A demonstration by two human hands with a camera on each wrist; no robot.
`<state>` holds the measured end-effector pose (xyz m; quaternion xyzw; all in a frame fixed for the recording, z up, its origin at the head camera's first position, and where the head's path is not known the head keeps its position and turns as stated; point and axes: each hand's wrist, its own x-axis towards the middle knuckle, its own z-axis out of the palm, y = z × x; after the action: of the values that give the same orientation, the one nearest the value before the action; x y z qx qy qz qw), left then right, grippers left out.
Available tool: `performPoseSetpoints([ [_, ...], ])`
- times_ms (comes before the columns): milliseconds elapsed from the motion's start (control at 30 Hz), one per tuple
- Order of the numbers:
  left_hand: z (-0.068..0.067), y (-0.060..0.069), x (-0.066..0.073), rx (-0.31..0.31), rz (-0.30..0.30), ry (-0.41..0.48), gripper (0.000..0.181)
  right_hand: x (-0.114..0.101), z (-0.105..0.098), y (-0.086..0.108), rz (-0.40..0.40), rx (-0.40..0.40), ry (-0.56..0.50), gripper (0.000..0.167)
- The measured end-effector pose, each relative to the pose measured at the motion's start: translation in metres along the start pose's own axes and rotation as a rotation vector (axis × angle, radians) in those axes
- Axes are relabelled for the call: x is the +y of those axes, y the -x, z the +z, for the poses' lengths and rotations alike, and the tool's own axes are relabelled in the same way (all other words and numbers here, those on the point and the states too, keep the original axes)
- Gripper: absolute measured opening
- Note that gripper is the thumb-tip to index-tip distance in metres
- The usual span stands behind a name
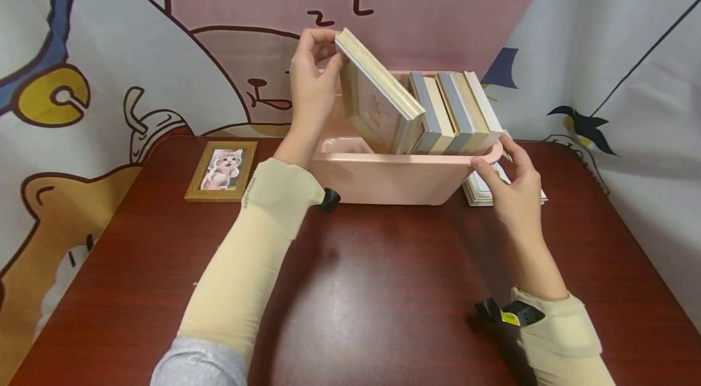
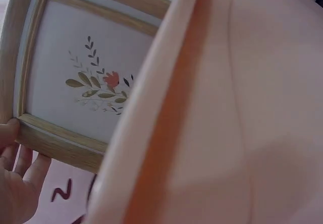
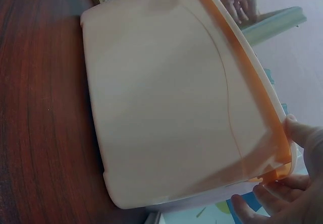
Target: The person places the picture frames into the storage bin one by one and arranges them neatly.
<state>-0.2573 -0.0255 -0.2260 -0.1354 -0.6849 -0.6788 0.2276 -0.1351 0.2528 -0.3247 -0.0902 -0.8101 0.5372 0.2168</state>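
Observation:
A pink plastic bin (image 1: 383, 180) stands on the table. My left hand (image 1: 313, 84) pinches the upper left corner of a wooden picture frame (image 1: 380, 103). That frame leans at a slant, its lower part inside the bin. Seen from the left wrist, the picture frame (image 2: 96, 146) shows a flower print, and the bin wall (image 2: 272, 98) hides part of it. Several more frames (image 1: 457, 121) are lined up on edge at the bin's right side. With thumb and fingers, my right hand (image 1: 517, 194) grips the bin's front right rim corner, also visible in the right wrist view.
A small wooden frame with a kitten picture (image 1: 221, 168) lies left of the bin. White flat items (image 1: 479, 192) are stacked to its right, partly hidden by my right hand. The dark red wooden table (image 1: 361, 294) meets a cartoon-printed cloth (image 1: 438, 2) behind.

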Motion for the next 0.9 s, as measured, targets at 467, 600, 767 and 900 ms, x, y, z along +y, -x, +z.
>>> performPoseSetpoints([
  [467,0.04,-0.013,-0.023,-0.153,-0.109,-0.172,0.022,-0.002,0.001,0.001,-0.002,-0.007,-0.007,0.063],
  [600,0.05,-0.014,-0.028,-0.198,-0.143,-0.255,0.021,-0.002,0.0,0.001,-0.002,-0.011,-0.002,0.063],
  [767,0.052,-0.012,-0.034,-0.229,-0.19,-0.333,0.02,-0.002,0.002,0.002,-0.012,-0.007,-0.002,0.063],
  [900,0.053,-0.011,-0.037,-0.274,-0.244,-0.359,0.021,-0.001,0.002,0.002,-0.012,0.004,-0.003,0.062],
])
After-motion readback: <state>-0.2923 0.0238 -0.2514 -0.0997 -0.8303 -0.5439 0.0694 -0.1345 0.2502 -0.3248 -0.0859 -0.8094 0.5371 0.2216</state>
